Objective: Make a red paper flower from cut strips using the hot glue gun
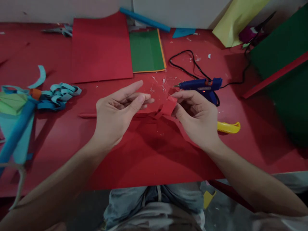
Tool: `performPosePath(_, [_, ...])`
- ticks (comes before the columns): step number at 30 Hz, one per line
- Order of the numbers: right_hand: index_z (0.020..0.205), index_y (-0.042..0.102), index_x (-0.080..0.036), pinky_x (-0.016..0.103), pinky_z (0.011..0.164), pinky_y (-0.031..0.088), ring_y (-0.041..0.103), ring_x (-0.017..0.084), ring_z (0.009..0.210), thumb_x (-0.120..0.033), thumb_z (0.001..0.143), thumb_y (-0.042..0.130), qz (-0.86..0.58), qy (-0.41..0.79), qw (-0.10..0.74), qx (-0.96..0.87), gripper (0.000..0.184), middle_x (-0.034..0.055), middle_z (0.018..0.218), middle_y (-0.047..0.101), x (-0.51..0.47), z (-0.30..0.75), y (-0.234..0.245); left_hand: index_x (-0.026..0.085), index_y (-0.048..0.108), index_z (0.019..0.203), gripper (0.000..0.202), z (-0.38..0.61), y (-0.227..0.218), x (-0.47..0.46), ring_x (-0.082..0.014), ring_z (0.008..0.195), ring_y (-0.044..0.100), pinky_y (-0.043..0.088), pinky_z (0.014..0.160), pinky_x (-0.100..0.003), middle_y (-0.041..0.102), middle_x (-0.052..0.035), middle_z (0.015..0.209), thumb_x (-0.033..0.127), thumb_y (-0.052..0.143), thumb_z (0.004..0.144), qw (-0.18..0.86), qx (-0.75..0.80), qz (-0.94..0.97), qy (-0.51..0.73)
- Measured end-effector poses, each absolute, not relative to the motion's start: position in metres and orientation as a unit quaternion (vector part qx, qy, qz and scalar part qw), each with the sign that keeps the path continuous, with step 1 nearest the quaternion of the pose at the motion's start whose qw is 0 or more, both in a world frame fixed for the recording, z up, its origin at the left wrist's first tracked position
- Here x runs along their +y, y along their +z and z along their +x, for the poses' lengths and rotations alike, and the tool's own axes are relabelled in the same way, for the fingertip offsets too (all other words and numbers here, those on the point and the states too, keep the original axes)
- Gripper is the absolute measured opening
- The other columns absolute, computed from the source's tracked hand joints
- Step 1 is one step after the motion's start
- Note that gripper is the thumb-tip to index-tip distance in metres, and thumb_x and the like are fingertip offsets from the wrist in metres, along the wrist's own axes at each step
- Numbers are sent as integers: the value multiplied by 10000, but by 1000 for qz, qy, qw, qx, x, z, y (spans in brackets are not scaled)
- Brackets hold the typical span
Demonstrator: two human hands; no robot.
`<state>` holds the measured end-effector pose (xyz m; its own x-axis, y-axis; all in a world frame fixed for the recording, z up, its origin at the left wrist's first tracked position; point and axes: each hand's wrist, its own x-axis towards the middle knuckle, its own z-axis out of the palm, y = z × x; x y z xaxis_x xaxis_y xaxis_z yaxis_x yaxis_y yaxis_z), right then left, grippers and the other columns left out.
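My right hand point(198, 114) pinches a red paper strip point(168, 106) between thumb and fingers. From there the strip runs down to folded red paper pieces near the middle of the table. My left hand point(120, 114) hovers to the left of it, fingers stretched out and apart, with nothing visible in them. A thin red paper stick point(88, 115) lies partly behind that hand. Under both hands spreads a large red sheet point(154, 160). Just behind my right hand rests a blue glue gun point(201, 84), its small light glowing, and a yellow cutter point(229, 127) shows beside the wrist.
Red sheets point(102, 48), green sheets point(145, 51) and a blue paper tube point(144, 20) lie at the back. Pliers point(60, 30) are at the back left. A blue paper craft with curled strips point(60, 96) occupies the left; a large green sheet point(284, 64) stands right.
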<state>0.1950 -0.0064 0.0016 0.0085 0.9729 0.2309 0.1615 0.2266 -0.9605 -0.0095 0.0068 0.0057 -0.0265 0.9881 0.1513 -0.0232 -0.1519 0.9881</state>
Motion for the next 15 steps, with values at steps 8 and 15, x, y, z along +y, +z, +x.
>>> performPosePath(8, [1084, 718, -259, 296, 685, 590, 671, 143, 761, -477, 970, 755, -483, 385, 514, -596, 249, 10, 908, 718, -7, 196, 1, 301, 801, 1154, 253, -13, 6, 9, -254, 1025, 826, 703, 903, -401, 837, -20, 1060, 349, 843, 908, 464, 454, 533, 543])
performPosePath(15, [1056, 724, -265, 309, 727, 616, 677, 151, 794, -437, 945, 790, -483, 386, 523, -586, 215, 7, 902, 714, -9, 195, 4, 330, 816, 1154, 271, -9, 17, -2, -235, 879, 839, 719, 786, -365, 851, 2, 1030, 327, 876, 890, 530, 424, 502, 535])
